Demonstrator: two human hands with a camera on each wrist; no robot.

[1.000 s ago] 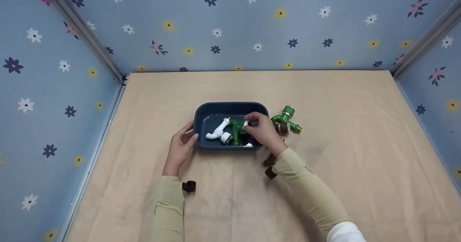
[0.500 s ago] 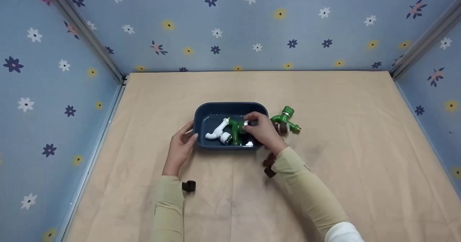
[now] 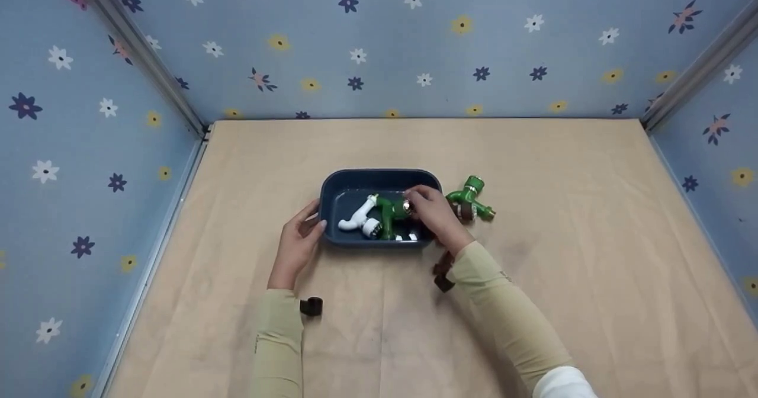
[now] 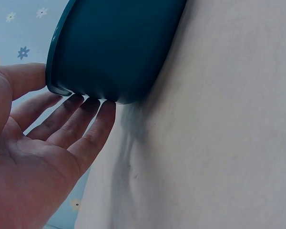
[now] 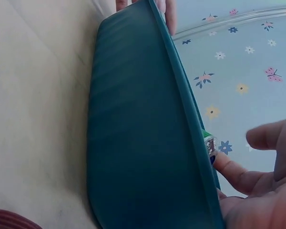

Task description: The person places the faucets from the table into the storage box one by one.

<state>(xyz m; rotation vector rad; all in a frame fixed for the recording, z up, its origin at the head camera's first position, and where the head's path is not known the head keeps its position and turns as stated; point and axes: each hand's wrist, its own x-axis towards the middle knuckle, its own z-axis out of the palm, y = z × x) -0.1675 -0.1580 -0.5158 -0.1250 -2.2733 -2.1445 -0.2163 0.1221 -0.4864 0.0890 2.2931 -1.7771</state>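
My left hand (image 3: 296,247) rests at the left end of a dark blue plastic box (image 3: 349,176). In the left wrist view its nearly straight fingers touch the outer wall and the thumb meets the rim. My right hand (image 3: 435,214) is over the box's right side. Its thumb and index finger stand apart in the right wrist view, and the index fingertip touches the silvery end of a green tap (image 3: 388,220). That tap lies in the box beside a white tap (image 3: 358,217). White bits show near the front wall; the hand hides what lies to the right.
Right of the box, a second green tap (image 3: 468,196) lies on the beige cloth (image 3: 568,220), against a brown tap (image 3: 466,211). Another brown piece (image 3: 443,263) is partly behind the right forearm. Blue flowered panels (image 3: 379,42) stand at the back and sides.
My right thumb and fingers have come off the green tap's silvery end, which now shows more fully. My left hand and the box have stayed in place.
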